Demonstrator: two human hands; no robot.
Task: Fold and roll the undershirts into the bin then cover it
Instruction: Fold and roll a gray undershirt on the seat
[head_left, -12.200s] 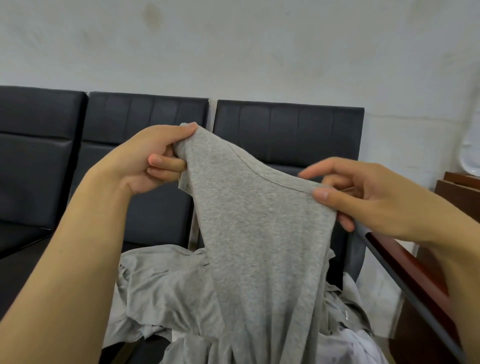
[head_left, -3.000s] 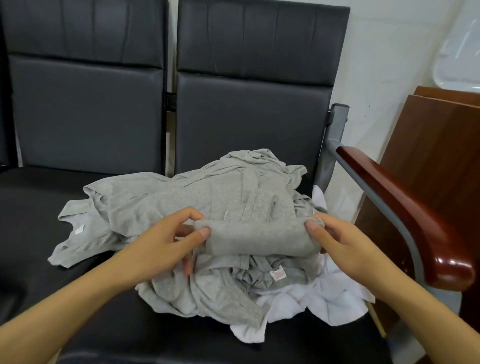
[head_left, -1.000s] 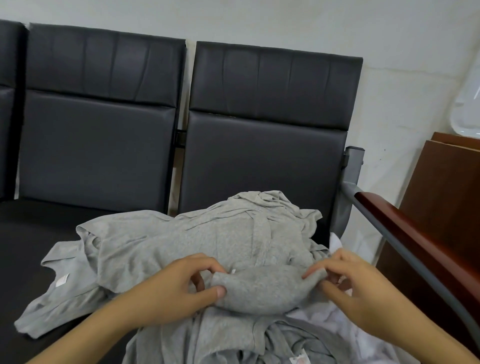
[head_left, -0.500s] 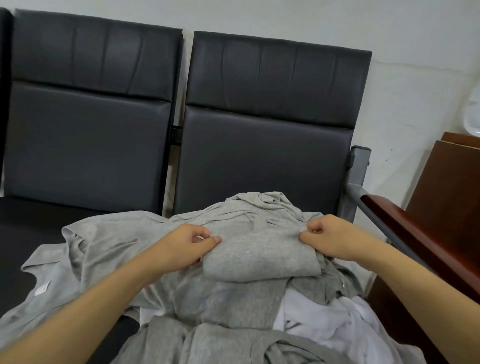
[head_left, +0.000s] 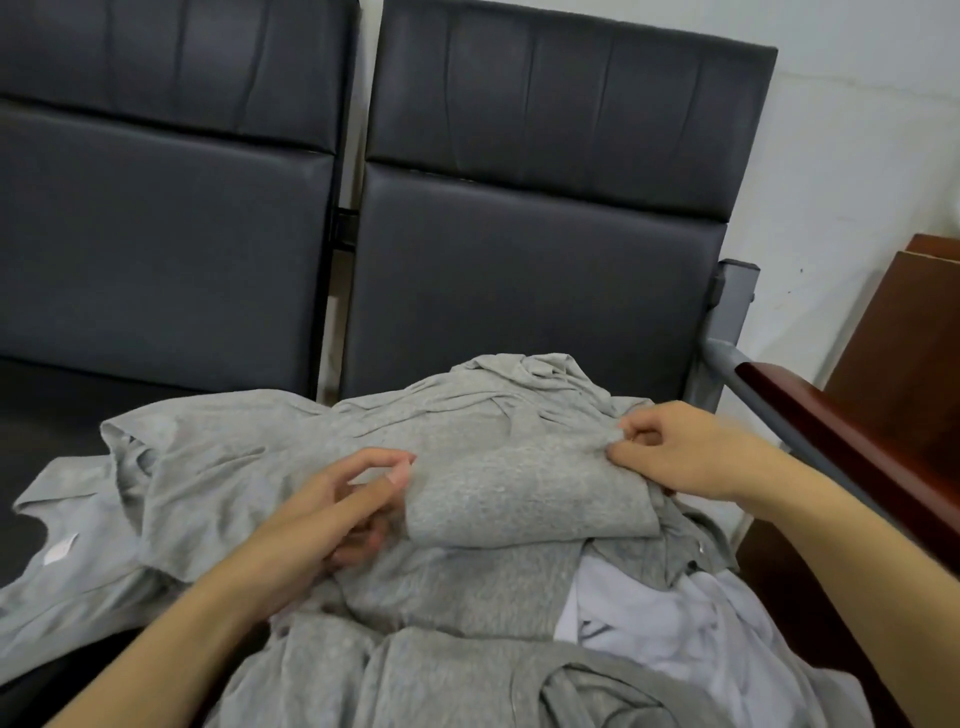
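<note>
Folded grey undershirt (head_left: 524, 493) lies as a thick wad on top of the loose pile of grey undershirts (head_left: 291, 457), over the right-hand seat of the black bench (head_left: 530, 270), toward that seat's back edge

Right hand (head_left: 691, 457): fingers curled, pinching the wad's upper right corner. Left hand (head_left: 332, 514): fingers loosely bent at the wad's left edge; thumb tip touches the fabric, cannot tell whether it truly pinches

White garment (head_left: 675, 629) shows from under the pile near the seat's right front edge. Wooden armrest (head_left: 831, 441) runs along the seat's right side. Bin and cover not in view

Judged step: roll formed or nearly so, transfer pending

Risks:
- soft knit, held firmly at one corner only; a lift from here could let the left end sag and the roll uncoil
- wad sits on loose shirts of the same cloth; a stray layer may get caught and drag up with it
- uneven pile underneath, so pressing to tighten may skew the roll
</note>
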